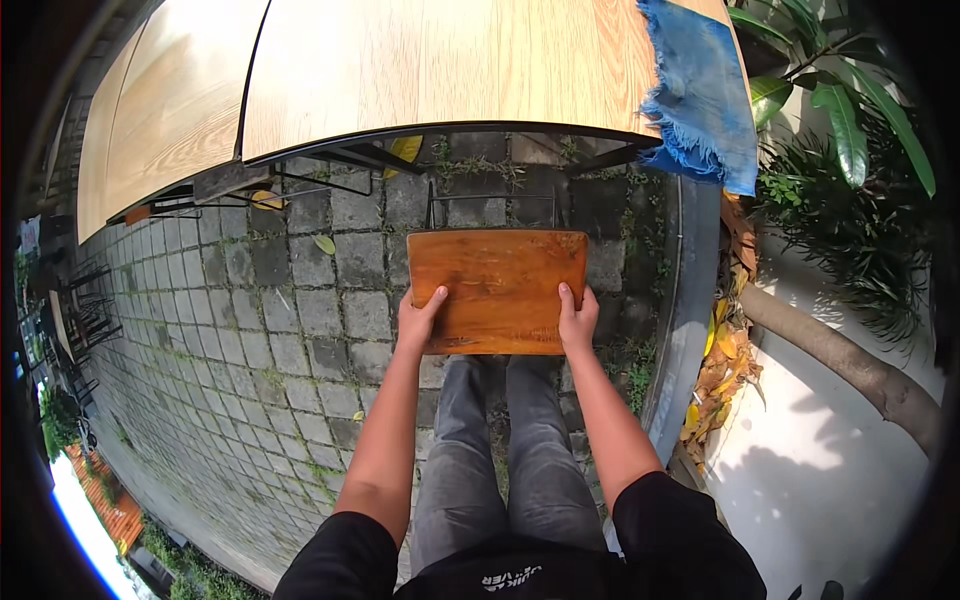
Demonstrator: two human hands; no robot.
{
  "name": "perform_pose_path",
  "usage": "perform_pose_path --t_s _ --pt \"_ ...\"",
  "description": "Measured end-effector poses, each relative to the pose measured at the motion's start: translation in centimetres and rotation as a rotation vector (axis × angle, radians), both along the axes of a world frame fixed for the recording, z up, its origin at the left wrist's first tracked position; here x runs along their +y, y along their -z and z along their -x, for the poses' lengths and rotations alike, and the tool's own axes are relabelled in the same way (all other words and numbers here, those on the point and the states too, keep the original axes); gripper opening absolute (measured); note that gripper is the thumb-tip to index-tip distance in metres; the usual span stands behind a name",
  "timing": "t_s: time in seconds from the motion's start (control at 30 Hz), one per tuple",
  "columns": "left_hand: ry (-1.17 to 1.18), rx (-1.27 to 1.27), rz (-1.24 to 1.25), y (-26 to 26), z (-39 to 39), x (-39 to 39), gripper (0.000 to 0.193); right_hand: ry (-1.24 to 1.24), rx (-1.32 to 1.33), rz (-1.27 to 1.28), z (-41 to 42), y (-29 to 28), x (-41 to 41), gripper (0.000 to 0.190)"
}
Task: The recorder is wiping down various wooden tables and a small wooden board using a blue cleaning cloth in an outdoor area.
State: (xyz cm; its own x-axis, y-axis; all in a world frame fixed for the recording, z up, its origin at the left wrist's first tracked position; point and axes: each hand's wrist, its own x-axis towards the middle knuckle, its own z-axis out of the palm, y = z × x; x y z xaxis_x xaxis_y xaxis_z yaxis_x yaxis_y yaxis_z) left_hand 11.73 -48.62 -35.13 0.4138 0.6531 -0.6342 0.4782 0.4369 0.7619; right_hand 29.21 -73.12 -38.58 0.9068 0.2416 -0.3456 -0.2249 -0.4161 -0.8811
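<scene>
Before my legs is a stool with a rectangular brown wooden seat [498, 292] and a thin dark metal frame [491, 198]. My left hand [421, 319] grips the seat's left edge, its thumb lying on top. On the opposite edge my right hand [577, 316] has the same hold, thumb on the surface. The fingers of both hands are hidden under the seat. Beyond the stool runs a table with a light wood-grain top [450, 67] and a dark metal edge. A frayed blue cloth [697, 97] drapes over the table's right end.
Grey paving blocks [300, 352] with grass in the joints cover the ground. A raised curb [686, 300] borders them on the right, with dry leaves [724, 360], a leaning trunk [832, 345] and a white wall [810, 465] beyond. Another stool [232, 184] stands partly under the table.
</scene>
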Motion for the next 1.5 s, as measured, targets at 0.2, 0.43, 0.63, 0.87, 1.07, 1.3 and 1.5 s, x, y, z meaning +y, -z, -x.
perform_pose_path --t_s 0.2,0.43,0.63,0.87,1.07,1.3,1.5 --pt "-0.022 -0.002 0.025 2.3 -1.6 1.5 0.051 0.072 0.047 -0.006 -1.3 1.2 1.7 0.038" --pt "0.011 0.030 0.015 5.9 -4.5 5.0 0.063 -0.033 0.070 0.107 -5.4 1.8 4.5 0.049" --pt "0.094 0.157 -0.747 1.5 -3.4 6.4 0.061 -0.169 -0.414 0.527 -6.0 -6.1 4.3 0.039" --pt "0.372 -0.352 0.061 -17.6 0.1 0.9 0.018 -0.350 -0.419 0.143 0.9 -21.8 -1.6 0.025" --pt "0.792 -0.134 -0.086 -27.9 2.2 -0.6 0.032 -0.656 -0.096 0.205 2.8 -35.5 0.1 0.033" --pt "1.655 -0.127 -0.722 -12.9 2.1 6.2 0.046 -0.805 -0.228 0.454 -0.9 -41.1 3.4 0.034" --pt "1.169 -0.061 -0.389 -36.0 -8.2 2.0 0.045 -0.808 -0.213 0.525 -8.4 -37.4 -0.4 0.032"
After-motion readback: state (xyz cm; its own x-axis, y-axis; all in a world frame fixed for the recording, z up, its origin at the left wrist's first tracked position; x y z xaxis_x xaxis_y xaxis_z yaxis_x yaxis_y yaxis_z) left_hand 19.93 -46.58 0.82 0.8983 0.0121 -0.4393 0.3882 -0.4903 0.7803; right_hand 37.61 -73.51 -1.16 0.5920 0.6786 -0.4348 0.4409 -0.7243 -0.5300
